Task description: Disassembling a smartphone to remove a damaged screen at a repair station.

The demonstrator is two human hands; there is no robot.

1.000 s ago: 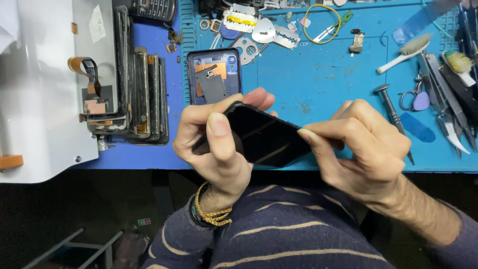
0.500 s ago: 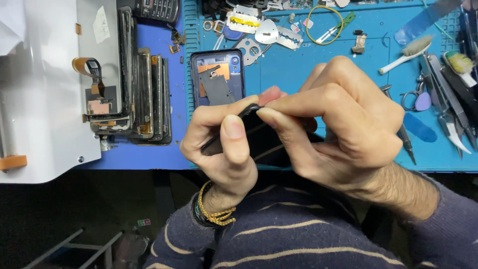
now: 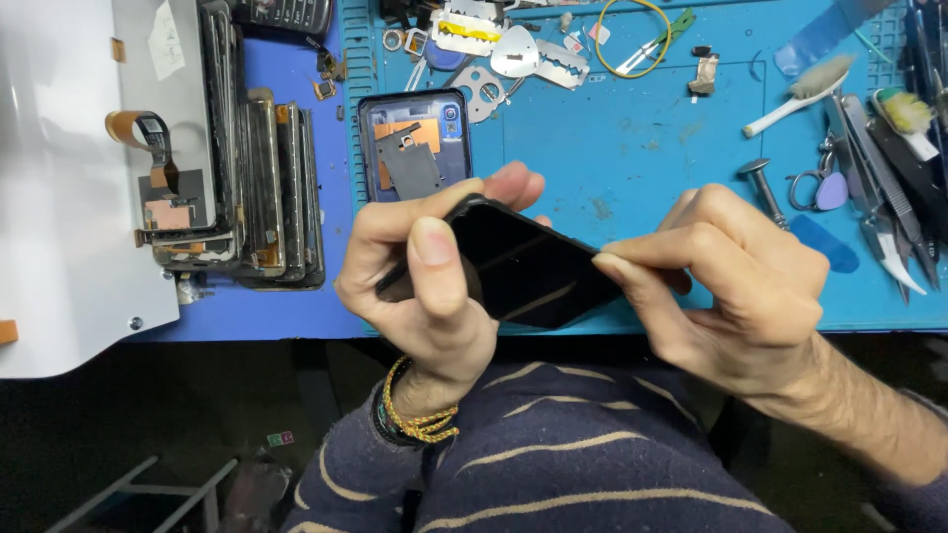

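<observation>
A black phone screen panel (image 3: 518, 265) is held over the front edge of the blue work mat (image 3: 632, 148). My left hand (image 3: 425, 271) grips its left end, thumb on the glass and fingers curled behind. My right hand (image 3: 736, 286) pinches the panel's right edge between thumb and fingertips. Just behind the left fingers an open phone back housing (image 3: 415, 143) lies on the mat, with orange and grey parts inside.
A stack of phone frames (image 3: 262, 183) stands on edge at the left beside a white panel (image 3: 69, 197). Metal shields (image 3: 494, 49), a yellow wire loop (image 3: 632, 35), a brush (image 3: 800, 89), tweezers and scissors (image 3: 879, 188) lie along the mat's back and right.
My right hand had reached over the panel, covering it, and has drawn back to its right edge. The left hand kept its grip throughout.
</observation>
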